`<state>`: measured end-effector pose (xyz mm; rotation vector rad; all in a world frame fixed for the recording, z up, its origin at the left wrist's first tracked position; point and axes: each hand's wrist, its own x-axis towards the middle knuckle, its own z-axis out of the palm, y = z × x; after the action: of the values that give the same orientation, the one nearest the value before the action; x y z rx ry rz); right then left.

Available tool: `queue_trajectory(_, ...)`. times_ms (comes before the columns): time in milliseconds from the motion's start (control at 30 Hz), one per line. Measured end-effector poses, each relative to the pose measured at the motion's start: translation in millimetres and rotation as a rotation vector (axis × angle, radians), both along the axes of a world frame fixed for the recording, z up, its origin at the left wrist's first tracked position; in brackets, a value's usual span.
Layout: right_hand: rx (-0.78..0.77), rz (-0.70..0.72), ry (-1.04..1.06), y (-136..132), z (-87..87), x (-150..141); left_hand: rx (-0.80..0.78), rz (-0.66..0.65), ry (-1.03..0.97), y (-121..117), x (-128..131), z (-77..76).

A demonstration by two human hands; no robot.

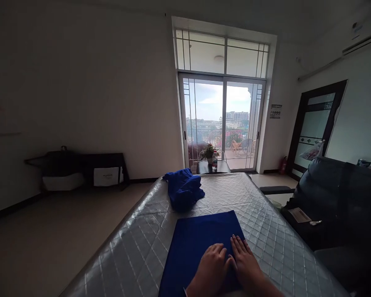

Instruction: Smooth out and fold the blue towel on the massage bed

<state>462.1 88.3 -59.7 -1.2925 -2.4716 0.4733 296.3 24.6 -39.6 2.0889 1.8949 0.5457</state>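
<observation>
A folded blue cloth (198, 239) lies flat on a quilted grey mattress (136, 247) in front of me. Both hands rest palm down on its near right part, side by side and touching. My left hand (212, 264) lies flat with fingers together. My right hand (245, 260) is stretched out with its fingers pointing away from me. Neither hand holds anything. Farther up the mattress sits a crumpled pile of blue cloth (183, 189), apart from the folded one.
A dark sofa (336, 198) stands close along the mattress's right side. Beyond the mattress's far end is a small dark table (212, 167) with a plant and a bottle, before a glass sliding door (222, 123). A low dark shelf (80, 169) stands at the left wall.
</observation>
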Motion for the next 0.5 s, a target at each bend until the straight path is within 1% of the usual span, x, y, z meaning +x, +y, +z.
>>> queue_trajectory(67,0.026,-0.019,0.006,3.8,-19.3,0.9,0.020,-0.065,-0.025,18.2,22.7,-10.8)
queue_trajectory(100,0.041,-0.028,0.015,6.0,-27.2,2.4,0.025,-0.072,-0.032,24.3,28.3,-18.0)
queue_trajectory(133,0.049,-0.039,0.020,8.4,-33.8,4.1,0.030,-0.067,-0.034,28.3,29.8,-25.0)
queue_trajectory(200,0.041,-0.059,0.005,13.1,-42.8,7.3,0.043,-0.041,-0.023,30.6,22.1,-36.1)
queue_trajectory(267,0.021,-0.078,-0.015,16.6,-47.5,9.0,0.044,-0.010,0.013,25.6,2.9,-41.1)
queue_trajectory(333,0.022,-0.106,-0.010,18.4,-49.8,9.0,0.004,0.048,0.074,14.6,-24.5,-42.2)
queue_trajectory(433,0.029,-0.149,-0.020,18.7,-51.0,7.2,-0.101,0.193,0.199,-10.0,-74.5,-46.7)
queue_trajectory(500,0.026,-0.159,-0.062,17.3,-49.7,5.6,-0.130,0.309,0.286,-28.4,-108.3,-55.0)
